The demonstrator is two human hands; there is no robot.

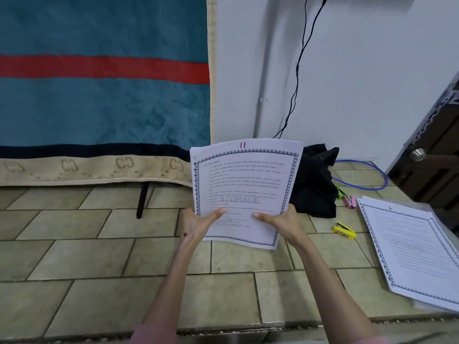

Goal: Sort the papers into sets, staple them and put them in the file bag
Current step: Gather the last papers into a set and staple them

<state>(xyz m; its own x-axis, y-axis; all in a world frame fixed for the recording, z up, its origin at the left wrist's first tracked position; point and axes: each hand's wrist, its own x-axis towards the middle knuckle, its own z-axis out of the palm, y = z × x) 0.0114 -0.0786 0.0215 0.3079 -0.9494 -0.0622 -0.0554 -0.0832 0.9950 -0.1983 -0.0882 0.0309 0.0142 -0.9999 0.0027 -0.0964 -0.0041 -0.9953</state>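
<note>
Held papers (244,192) marked 11 and "STORAGE", raised upright above the tiled floor (99,269), left hand (198,223) and right hand (283,223) each gripping a lower edge, thumbs on front, second paper stack (412,252) lying right, one yellow stapler (344,230) between, one pink stapler (349,201) behind

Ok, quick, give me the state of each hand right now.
Left hand: grips the lower left edge of the held papers, thumb on the front.
Right hand: grips the lower right edge of the same papers, thumb on the front.
</note>
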